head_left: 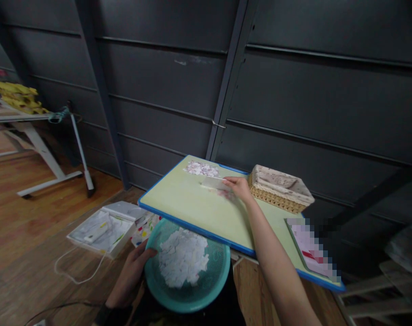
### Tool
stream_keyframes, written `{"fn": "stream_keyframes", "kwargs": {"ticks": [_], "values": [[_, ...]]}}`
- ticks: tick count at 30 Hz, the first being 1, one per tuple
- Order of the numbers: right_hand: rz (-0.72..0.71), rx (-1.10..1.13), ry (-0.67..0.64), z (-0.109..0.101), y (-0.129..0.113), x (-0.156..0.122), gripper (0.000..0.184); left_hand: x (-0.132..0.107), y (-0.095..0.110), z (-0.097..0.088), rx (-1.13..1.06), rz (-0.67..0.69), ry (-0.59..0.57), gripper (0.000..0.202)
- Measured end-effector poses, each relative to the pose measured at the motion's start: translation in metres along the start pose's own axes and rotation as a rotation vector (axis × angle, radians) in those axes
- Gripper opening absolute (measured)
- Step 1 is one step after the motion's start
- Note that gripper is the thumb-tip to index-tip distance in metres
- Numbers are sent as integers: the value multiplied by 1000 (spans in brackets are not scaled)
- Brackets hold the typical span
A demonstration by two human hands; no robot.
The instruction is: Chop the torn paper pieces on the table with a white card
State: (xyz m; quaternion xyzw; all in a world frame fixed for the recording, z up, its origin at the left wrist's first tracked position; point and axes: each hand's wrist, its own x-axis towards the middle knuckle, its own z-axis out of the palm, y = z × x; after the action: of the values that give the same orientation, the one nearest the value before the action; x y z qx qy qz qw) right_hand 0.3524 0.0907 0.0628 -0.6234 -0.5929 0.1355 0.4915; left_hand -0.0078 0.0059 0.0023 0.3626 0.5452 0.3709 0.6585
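My left hand [138, 260] grips the left rim of a teal plastic basin [222, 280], its thumb over the edge. A heap of small white flakes, perhaps paper scraps [183, 258], lies in the basin, which sits at the near edge of a pale yellow-green table [178, 194]. Over the tabletop, my right hand [239, 186] is closed on a thin, flat whitish card-like piece [212, 183]; its exact kind is unclear. Just beyond that piece is a spread of similar white scraps [202, 168]. Some blurred reddish bits [226, 194] show below the right hand.
A cloth-lined wicker basket [277, 201] stands right of my right hand. Near the table's right corner lies a flat pinkish item, partly pixelated [304, 242]. An open white box [104, 231] with a cord sits at lower left. A dark panelled wall [165, 77] rises behind.
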Motion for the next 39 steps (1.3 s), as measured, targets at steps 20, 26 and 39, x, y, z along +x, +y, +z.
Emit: {"fn": "stream_keyframes", "kwargs": {"ticks": [20, 26, 39], "values": [[432, 553, 767, -139, 17, -110, 32, 5, -4, -1, -4, -59, 12, 46], [644, 486, 853, -144, 22, -124, 25, 1, 1, 1, -45, -49, 5, 39], [294, 429, 766, -110, 3, -92, 40, 33, -32, -10, 13, 6, -218, 53]]}}
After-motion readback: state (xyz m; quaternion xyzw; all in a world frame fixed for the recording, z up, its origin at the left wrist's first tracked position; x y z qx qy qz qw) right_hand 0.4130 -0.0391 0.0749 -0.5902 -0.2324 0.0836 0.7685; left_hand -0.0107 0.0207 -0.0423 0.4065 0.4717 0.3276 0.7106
